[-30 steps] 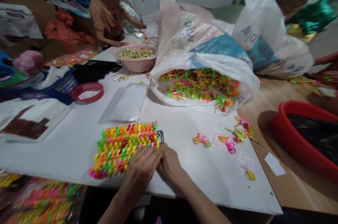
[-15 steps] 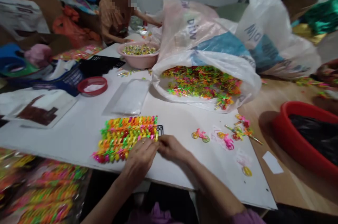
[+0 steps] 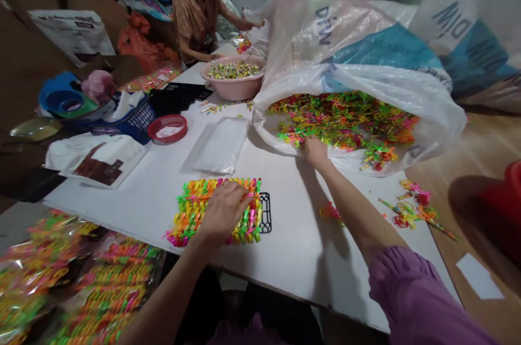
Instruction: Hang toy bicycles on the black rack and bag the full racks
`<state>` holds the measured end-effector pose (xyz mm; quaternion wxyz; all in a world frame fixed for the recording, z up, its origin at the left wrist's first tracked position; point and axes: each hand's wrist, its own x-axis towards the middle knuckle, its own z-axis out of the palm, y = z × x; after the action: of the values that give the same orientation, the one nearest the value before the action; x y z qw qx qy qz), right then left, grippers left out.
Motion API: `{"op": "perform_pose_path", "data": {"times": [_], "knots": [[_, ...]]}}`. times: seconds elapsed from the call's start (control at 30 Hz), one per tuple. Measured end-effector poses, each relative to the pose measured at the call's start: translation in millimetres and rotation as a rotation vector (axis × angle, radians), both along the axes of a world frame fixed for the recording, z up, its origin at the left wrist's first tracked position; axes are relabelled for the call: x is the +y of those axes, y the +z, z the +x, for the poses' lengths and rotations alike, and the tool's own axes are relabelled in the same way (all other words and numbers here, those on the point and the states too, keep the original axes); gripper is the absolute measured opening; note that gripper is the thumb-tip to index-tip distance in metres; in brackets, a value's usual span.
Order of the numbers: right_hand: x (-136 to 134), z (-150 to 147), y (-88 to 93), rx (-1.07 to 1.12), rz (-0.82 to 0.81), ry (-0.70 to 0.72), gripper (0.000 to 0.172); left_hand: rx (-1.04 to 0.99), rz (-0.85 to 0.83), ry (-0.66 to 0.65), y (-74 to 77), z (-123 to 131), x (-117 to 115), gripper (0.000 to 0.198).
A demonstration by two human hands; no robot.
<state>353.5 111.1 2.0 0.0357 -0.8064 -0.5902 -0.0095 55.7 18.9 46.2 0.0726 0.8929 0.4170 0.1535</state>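
A flat stack of interlinked neon plastic pieces point(image 3: 215, 212) lies on the white table point(image 3: 134, 193), with a black plastic grid frame point(image 3: 265, 213) at its right end. My left hand point(image 3: 223, 212) presses down on top of the stack. My right hand point(image 3: 315, 151) reaches forward over the rim of a large white plastic sack point(image 3: 358, 76), its fingertips at the edge of the loose neon pieces point(image 3: 345, 122) inside. Those fingertips are partly hidden among the pieces.
A pink basin of sorted pieces point(image 3: 233, 82) stands beyond a flat plastic sleeve point(image 3: 222, 144). A co-worker point(image 3: 195, 19) sits at the far end. Filled plastic packets point(image 3: 81, 274) lie at near left, small loose toy pieces point(image 3: 409, 209) at right.
My right hand has left the stack and moved forward to the sack. My left hand stays on the stack. The view has shifted, and the black frame now shows more fully.
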Motion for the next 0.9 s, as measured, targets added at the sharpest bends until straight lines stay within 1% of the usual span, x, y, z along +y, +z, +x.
{"op": "perform_pose_path", "data": {"times": [0.07,0.17,0.23,0.3,0.4,0.47,0.53,0.63,0.7,0.77,0.83,0.9], "knots": [[-5.5,0.5,-1.2,0.016,-0.001,-0.003,0.027,-0.040,0.020,-0.014,-6.2,-0.4,-3.0,0.024],[-20.8,-1.3,9.4,0.050,-0.035,-0.007,0.025,-0.092,0.053,-0.037,-12.0,-5.1,-10.0,0.026],[-38.0,-9.0,18.0,0.067,-0.053,-0.004,0.024,-0.132,0.060,-0.047,-13.1,-9.0,-13.9,0.025],[-59.7,-22.2,20.8,0.106,-0.078,0.009,0.022,-0.164,0.072,-0.065,-12.4,-11.1,-16.2,0.023],[-88.2,-43.4,10.8,0.175,-0.089,0.077,0.022,-0.196,0.157,-0.102,-9.8,-7.0,-16.9,0.023],[-98.0,-52.1,2.0,0.177,-0.055,0.093,0.022,-0.180,0.170,-0.157,-8.2,0.2,-16.2,0.024],[-101.2,-55.0,-1.7,0.172,-0.030,0.085,0.021,-0.126,0.109,-0.213,-7.9,7.8,-15.0,0.022],[-103.2,-54.2,2.2,0.234,0.001,0.079,0.018,-0.066,0.027,-0.225,-10.1,14.1,-13.0,0.022],[-108.4,-56.7,5.0,0.361,0.061,0.085,0.016,-0.054,0.011,-0.222,-11.4,14.3,-12.5,0.021],[-118.3,-65.5,3.0,0.582,0.143,0.094,0.015,-0.053,0.009,-0.217,-11.4,13.3,-13.2,0.021],[-131.5,-80.3,-4.7,0.842,0.182,0.110,0.015,-0.048,0.011,-0.197,-9.9,12.8,-14.4,0.020],[-144.5,-97.8,-14.6,1.038,0.186,0.109,0.013,-0.050,0.019,-0.186,-7.8,13.5,-15.3,0.019]]}}
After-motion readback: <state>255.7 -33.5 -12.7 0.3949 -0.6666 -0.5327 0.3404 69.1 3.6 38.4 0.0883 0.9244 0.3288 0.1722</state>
